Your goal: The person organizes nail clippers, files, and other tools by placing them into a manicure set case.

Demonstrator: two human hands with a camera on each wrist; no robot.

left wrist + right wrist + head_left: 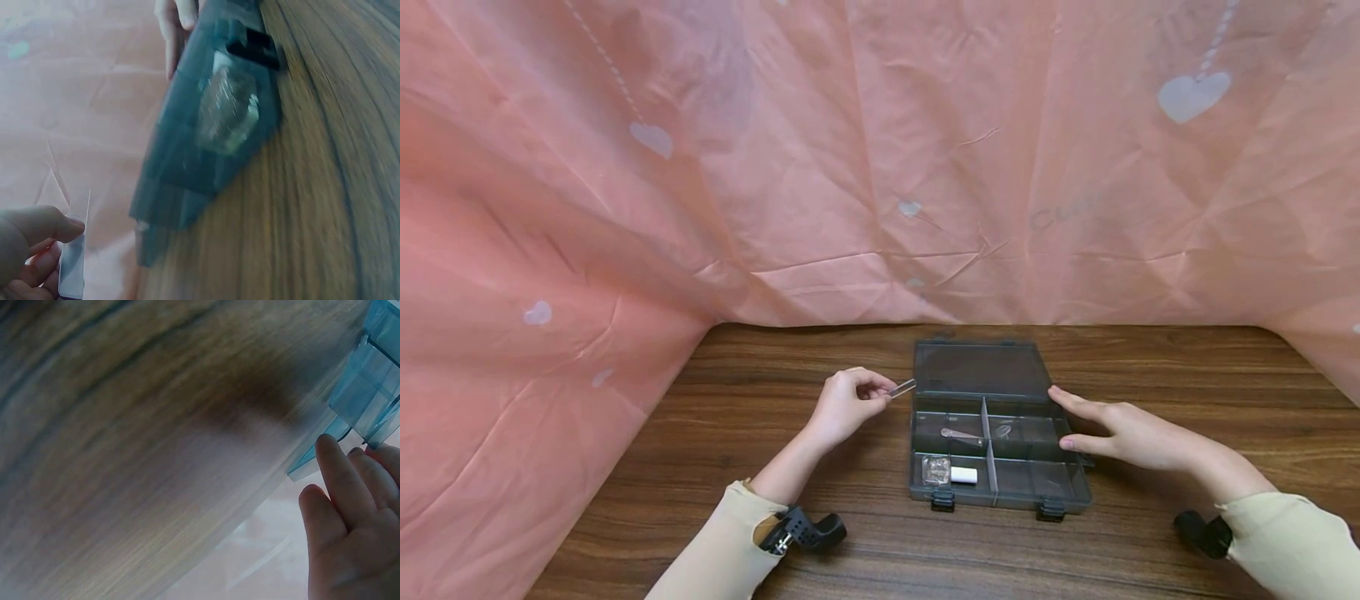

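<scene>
Left hand (844,406) pinches small clear divider strip (902,387) between thumb and fingers, just off 9 o'clock edge of open grey organizer box (1000,483). Right hand (1123,433) flat, fingers straight, resting on box's 3 o'clock edge. Box on wooden table (715,467); white piece (964,475) in 7 o'clock compartment.

Organizer box (1000,433) on your tabletop (715,467), lid open behind it; divider strip (902,387) left of box; your right hand (1123,433) at its right edge.
</scene>
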